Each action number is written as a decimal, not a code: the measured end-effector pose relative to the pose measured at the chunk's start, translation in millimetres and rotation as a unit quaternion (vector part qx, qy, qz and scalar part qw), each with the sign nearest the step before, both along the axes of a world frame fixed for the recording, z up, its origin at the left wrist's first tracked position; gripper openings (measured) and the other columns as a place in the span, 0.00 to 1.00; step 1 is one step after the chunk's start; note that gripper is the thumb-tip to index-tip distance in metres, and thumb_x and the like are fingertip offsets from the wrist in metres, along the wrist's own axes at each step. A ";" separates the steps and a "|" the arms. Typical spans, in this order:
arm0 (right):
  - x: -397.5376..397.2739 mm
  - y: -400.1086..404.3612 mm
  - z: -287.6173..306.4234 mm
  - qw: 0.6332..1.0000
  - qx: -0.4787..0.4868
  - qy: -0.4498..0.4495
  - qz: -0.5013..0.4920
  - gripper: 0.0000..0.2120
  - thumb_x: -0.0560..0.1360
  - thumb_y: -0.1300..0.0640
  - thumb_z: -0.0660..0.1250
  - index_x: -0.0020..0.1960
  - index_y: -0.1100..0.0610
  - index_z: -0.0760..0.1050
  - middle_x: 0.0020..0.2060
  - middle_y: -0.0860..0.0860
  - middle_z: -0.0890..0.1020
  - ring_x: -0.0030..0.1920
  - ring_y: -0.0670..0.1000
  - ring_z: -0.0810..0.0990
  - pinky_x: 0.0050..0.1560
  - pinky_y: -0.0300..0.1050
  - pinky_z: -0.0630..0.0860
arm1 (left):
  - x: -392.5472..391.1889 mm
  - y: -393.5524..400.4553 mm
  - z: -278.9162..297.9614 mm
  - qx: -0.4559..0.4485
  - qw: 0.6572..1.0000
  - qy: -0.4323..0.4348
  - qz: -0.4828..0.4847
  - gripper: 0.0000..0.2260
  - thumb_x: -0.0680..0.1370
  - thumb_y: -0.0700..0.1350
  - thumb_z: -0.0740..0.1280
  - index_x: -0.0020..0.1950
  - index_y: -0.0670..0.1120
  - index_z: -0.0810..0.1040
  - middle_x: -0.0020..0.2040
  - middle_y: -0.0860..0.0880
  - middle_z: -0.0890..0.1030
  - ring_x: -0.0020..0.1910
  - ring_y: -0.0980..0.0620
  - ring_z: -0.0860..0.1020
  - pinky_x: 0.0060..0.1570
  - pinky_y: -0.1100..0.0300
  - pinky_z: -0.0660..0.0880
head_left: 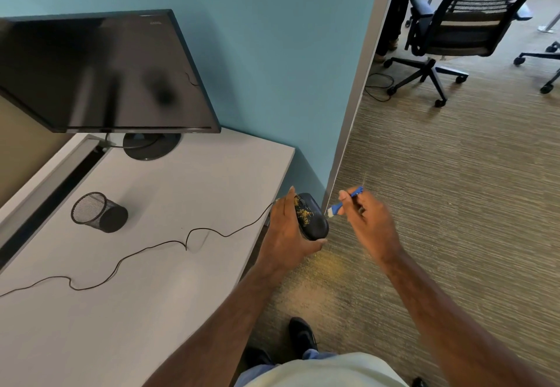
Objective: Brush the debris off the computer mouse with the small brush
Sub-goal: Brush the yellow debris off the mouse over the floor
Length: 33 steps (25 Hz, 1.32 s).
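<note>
Left hand [286,232] grips mouse [312,218]; right hand [368,223] pinches brush [342,203].

The computer mouse [312,217] is black and wired, held up in the air just past the right edge of the desk [169,204], its top speckled with yellowish debris [304,214]. The small brush [344,201], blue-handled with pale bristles, slants beside the mouse, bristles almost touching its right side.

Left hand [288,232] is curled round something off the desk edge, right hand [366,223] pinching a thin handle just beside it, both arms stretched forward.
</note>
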State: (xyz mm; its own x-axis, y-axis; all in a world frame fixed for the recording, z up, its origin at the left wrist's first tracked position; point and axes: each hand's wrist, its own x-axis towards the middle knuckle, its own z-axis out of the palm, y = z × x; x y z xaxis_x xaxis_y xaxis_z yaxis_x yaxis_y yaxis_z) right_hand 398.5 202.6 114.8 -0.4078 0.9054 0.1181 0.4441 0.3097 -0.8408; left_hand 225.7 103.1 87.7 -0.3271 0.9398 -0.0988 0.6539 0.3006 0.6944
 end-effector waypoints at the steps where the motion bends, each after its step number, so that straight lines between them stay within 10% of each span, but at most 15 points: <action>1: 0.1 0.8 -0.7 1.000 -0.004 0.010 -0.006 0.10 0.85 0.53 0.63 0.50 0.58 0.79 0.34 0.48 0.83 0.23 0.45 0.72 0.22 0.35 0.63 | 0.3 0.1 0.6 -0.001 1.000 -0.001 0.000 0.61 0.64 0.62 0.82 0.84 0.49 0.45 0.78 0.49 0.60 0.76 0.51 0.59 0.71 0.60 0.62; 8: -22.6 -11.0 0.5 0.995 -0.064 0.073 0.010 0.10 0.85 0.52 0.64 0.52 0.55 0.81 0.36 0.48 0.86 0.33 0.47 0.82 0.34 0.48 0.79 | 2.5 2.7 3.6 0.005 1.000 -0.011 -0.001 0.60 0.64 0.60 0.82 0.84 0.49 0.47 0.78 0.48 0.61 0.77 0.50 0.60 0.73 0.54 0.65; 13: -9.9 -1.3 -1.0 0.995 -0.071 0.064 -0.035 0.11 0.85 0.49 0.63 0.49 0.53 0.79 0.36 0.47 0.85 0.34 0.67 0.78 0.35 0.67 0.76 | -2.5 -3.3 0.8 0.013 1.000 -0.025 0.008 0.60 0.64 0.61 0.81 0.83 0.52 0.46 0.76 0.51 0.62 0.73 0.57 0.60 0.72 0.58 0.63; 21: -18.9 -12.3 8.1 0.996 -0.041 0.069 0.030 0.13 0.85 0.47 0.62 0.54 0.54 0.81 0.34 0.51 0.83 0.31 0.60 0.78 0.31 0.60 0.76 | -0.7 -4.7 3.8 0.038 0.997 -0.074 0.006 0.59 0.64 0.57 0.84 0.83 0.54 0.48 0.74 0.55 0.64 0.72 0.59 0.62 0.70 0.59 0.66; 25: -21.1 -12.9 15.5 0.995 0.054 -0.004 0.078 0.22 0.84 0.39 0.56 0.53 0.56 0.79 0.32 0.46 0.78 0.29 0.44 0.74 0.31 0.39 0.71 | -3.1 -4.2 2.4 0.052 0.995 -0.078 0.010 0.59 0.62 0.59 0.84 0.83 0.52 0.52 0.72 0.58 0.67 0.72 0.57 0.66 0.72 0.52 0.70; 33: -30.3 -20.4 12.5 0.990 0.082 -0.031 0.106 0.19 0.85 0.43 0.56 0.52 0.56 0.78 0.34 0.48 0.80 0.31 0.45 0.77 0.31 0.38 0.72 | -5.3 -4.8 -2.9 0.070 0.994 -0.081 0.007 0.60 0.63 0.63 0.82 0.84 0.51 0.50 0.73 0.57 0.68 0.73 0.56 0.67 0.73 0.49 0.69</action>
State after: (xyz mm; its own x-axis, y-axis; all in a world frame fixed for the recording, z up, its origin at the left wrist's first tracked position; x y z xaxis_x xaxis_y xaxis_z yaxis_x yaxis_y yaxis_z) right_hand 368.2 182.2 127.3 -0.5977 0.7694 0.2252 0.4039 0.5317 -0.7444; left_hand 220.4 98.4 84.8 -0.3306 0.9436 -0.0205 0.5267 0.2025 0.8256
